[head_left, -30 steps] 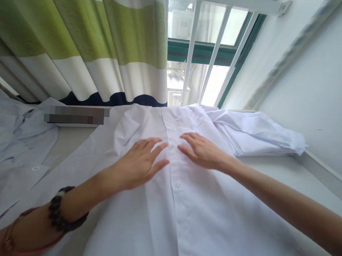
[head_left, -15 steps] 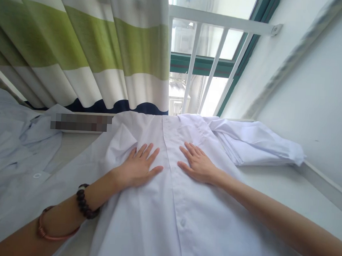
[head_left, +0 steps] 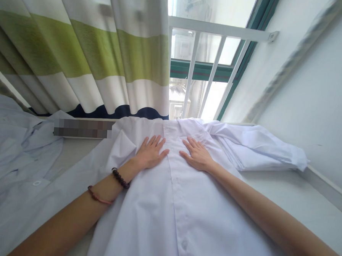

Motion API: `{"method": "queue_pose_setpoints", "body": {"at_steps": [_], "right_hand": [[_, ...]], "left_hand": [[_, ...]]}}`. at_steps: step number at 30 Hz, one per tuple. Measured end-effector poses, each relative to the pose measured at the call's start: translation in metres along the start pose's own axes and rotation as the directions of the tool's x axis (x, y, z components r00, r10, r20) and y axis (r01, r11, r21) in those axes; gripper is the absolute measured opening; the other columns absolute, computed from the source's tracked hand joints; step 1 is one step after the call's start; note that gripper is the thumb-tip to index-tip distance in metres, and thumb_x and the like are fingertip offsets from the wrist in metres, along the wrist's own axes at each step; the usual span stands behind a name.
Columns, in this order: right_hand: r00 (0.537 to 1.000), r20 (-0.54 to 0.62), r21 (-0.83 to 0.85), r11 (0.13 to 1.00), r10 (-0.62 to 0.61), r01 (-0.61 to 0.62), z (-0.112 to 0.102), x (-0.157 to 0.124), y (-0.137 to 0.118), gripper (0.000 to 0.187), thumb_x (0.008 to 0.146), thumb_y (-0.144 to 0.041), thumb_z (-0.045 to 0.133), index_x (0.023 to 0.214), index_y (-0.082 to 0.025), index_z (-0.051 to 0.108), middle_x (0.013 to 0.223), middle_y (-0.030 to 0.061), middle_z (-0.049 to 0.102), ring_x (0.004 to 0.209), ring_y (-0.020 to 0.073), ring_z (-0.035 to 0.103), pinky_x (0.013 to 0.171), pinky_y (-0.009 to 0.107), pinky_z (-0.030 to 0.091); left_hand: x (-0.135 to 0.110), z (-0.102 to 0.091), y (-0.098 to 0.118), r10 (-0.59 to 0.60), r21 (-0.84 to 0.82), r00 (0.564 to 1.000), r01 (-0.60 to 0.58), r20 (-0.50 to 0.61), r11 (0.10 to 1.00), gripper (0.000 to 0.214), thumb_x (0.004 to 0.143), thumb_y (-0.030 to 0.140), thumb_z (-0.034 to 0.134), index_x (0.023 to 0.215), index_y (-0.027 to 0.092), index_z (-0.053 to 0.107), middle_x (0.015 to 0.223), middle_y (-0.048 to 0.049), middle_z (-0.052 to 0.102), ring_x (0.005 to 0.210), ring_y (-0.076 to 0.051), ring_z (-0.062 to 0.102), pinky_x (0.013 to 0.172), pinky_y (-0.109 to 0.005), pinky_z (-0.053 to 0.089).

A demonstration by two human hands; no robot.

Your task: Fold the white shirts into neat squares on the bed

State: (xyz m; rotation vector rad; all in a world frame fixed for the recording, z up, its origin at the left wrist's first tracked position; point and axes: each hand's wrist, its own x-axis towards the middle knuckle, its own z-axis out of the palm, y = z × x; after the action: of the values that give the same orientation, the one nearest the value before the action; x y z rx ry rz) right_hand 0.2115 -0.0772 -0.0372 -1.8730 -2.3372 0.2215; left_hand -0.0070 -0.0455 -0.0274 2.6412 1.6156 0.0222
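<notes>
A white button-up shirt [head_left: 166, 212] lies spread face up on a pale table, its collar end toward the window. My left hand [head_left: 150, 154] rests flat on the shirt's chest, left of the button placket, fingers stretched out. My right hand [head_left: 196, 156] presses flat on the chest right of the placket, over the pocket, fingers also extended. Neither hand holds anything. My left wrist wears a dark bead bracelet and a thin red cord.
A folded white garment pile [head_left: 258, 148] sits at the right by the wall. Pale blue shirts [head_left: 17, 150] lie heaped at the left. A green-and-white striped curtain [head_left: 86, 51] and a barred window [head_left: 208, 69] stand beyond the table's far edge.
Both hands slid forward along the shirt toward the collar, staying flat on either side of the placket. The view has tilted up slightly.
</notes>
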Motion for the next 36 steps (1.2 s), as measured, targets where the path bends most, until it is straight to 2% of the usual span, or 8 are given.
{"method": "queue_pose_setpoints", "body": {"at_steps": [4,7,10,12,14,17,22,36], "right_hand": [[1.0,-0.005,-0.043,0.999,-0.008,0.008,-0.002,-0.03,0.001,0.073,0.093,-0.062,0.022,0.151,-0.017,0.022,0.158,0.0096,0.014,0.145,0.0248,0.01,0.116,0.042,0.011],[1.0,-0.026,-0.107,0.994,0.01,-0.013,-0.018,-0.043,-0.007,0.07,0.092,-0.061,0.027,0.143,-0.014,0.039,0.15,0.0159,0.034,0.136,0.0306,0.033,0.109,0.045,0.026],[0.998,-0.058,-0.141,0.989,0.038,-0.046,-0.035,-0.03,-0.016,0.066,0.091,-0.063,0.028,0.126,-0.014,0.056,0.131,0.0181,0.055,0.119,0.0317,0.051,0.098,0.045,0.038],[0.991,-0.13,-0.123,0.992,0.021,-0.037,-0.039,-0.009,-0.017,0.067,0.092,-0.062,0.025,0.131,-0.014,0.051,0.138,0.0169,0.049,0.127,0.0303,0.044,0.103,0.043,0.033],[0.989,-0.147,-0.093,0.995,0.03,-0.044,-0.034,0.014,-0.013,0.07,0.093,-0.061,0.024,0.144,-0.014,0.037,0.153,0.0141,0.029,0.141,0.0282,0.024,0.112,0.04,0.022],[0.995,-0.042,-0.04,0.995,0.087,-0.088,-0.018,0.038,-0.002,0.07,0.094,-0.06,0.022,0.15,-0.017,0.023,0.159,0.0107,0.012,0.145,0.0256,0.011,0.115,0.039,0.012],[0.997,-0.001,0.006,0.997,0.074,-0.074,-0.004,0.042,0.01,0.071,0.093,-0.061,0.022,0.151,-0.02,0.021,0.159,0.0101,0.011,0.145,0.0247,0.01,0.116,0.04,0.008],[1.0,-0.01,0.006,1.0,0.027,-0.027,-0.011,0.049,0.02,0.07,0.094,-0.06,0.025,0.15,-0.019,0.025,0.157,0.0123,0.018,0.145,0.0251,0.013,0.115,0.042,0.011]], "left_hand": [[-0.023,0.001,0.016,0.027,0.012,0.999,-0.027,0.023,1.0,0.074,0.092,0.061,0.017,0.151,0.016,0.019,0.158,-0.0095,0.012,0.146,-0.027,0.007,0.117,-0.047,0.002],[-0.028,-0.01,0.025,0.071,0.046,0.995,-0.074,0.063,0.996,0.076,0.091,0.063,0.02,0.15,0.015,0.023,0.157,-0.0132,0.019,0.145,-0.028,0.011,0.116,-0.049,0.0],[-0.013,-0.025,0.026,0.108,0.068,0.994,-0.11,0.023,0.992,0.067,0.093,0.059,0.021,0.145,0.019,0.037,0.153,-0.0127,0.03,0.144,-0.026,0.016,0.116,-0.05,-0.001],[0.003,-0.03,0.023,0.096,0.061,0.992,-0.091,-0.077,0.994,0.063,0.095,0.055,0.02,0.145,0.021,0.037,0.154,-0.0105,0.028,0.145,-0.024,0.014,0.116,-0.049,-0.001],[0.018,-0.028,0.019,0.061,0.039,0.991,-0.056,-0.123,0.998,0.063,0.095,0.055,0.02,0.148,0.021,0.029,0.157,-0.0082,0.02,0.145,-0.024,0.01,0.116,-0.048,0.0],[0.032,-0.014,0.012,0.004,-0.008,0.999,-0.005,-0.053,1.0,0.067,0.094,0.059,0.019,0.151,0.022,0.022,0.158,-0.0065,0.015,0.145,-0.024,0.011,0.116,-0.049,0.006],[0.032,0.0,0.01,-0.02,-0.043,1.0,0.019,-0.005,0.999,0.07,0.092,0.061,0.019,0.151,0.023,0.019,0.158,-0.0064,0.015,0.145,-0.024,0.012,0.116,-0.047,0.009],[0.043,-0.001,0.009,0.018,-0.062,1.0,-0.019,-0.013,0.998,0.071,0.092,0.063,0.019,0.15,0.022,0.021,0.157,-0.0091,0.018,0.145,-0.026,0.014,0.114,-0.051,0.011]]}}
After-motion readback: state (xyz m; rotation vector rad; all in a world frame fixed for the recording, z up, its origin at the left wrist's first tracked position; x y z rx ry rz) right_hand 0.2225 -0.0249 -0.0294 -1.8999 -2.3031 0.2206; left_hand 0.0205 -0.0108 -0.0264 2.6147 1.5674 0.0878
